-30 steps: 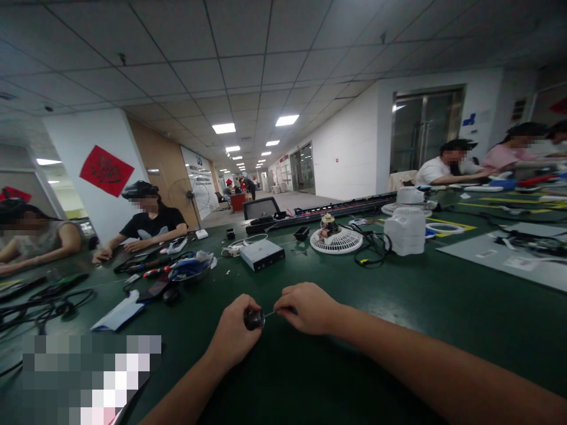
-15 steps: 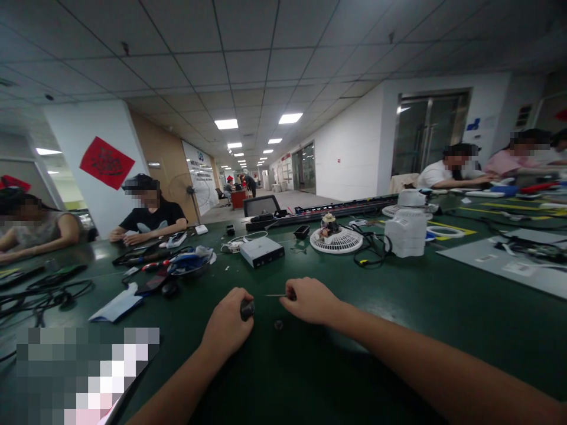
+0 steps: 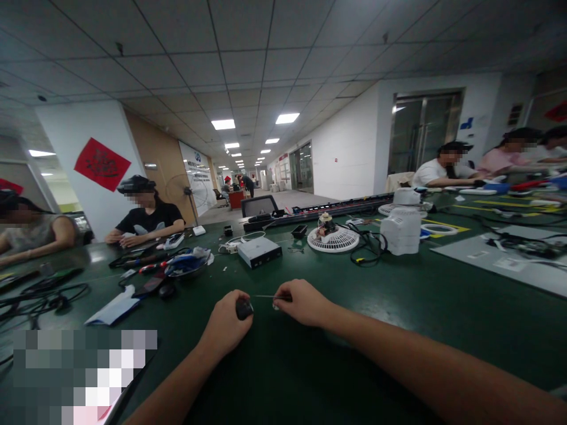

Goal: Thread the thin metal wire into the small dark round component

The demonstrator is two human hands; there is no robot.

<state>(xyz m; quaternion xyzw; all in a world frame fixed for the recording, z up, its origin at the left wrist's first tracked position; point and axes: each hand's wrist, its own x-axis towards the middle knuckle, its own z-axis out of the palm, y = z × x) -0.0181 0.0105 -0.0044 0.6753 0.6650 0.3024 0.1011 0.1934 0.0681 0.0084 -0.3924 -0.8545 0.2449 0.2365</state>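
My left hand [image 3: 227,323] is closed around a small dark rounded object [image 3: 244,309] above the green table [image 3: 283,366]. Facing it, my right hand [image 3: 303,302] pinches a thin metal rod [image 3: 262,296], which points left toward the dark object. A small pale bit [image 3: 275,306] shows just under my right fingertips; what it is cannot be made out. Whether the rod's tip touches the dark object is not clear.
Beyond my hands lie a silver box-shaped drive [image 3: 260,252], a white round grille [image 3: 333,239] with a motor and a white housing [image 3: 401,230]. On the left are a blue cloth bundle [image 3: 188,262] and cables [image 3: 57,298]. People sit across the table.
The rod and my right hand have moved slightly left, nearer the dark object. The small dark piece that lay on the table between my hands no longer shows there. The view has shifted a little.
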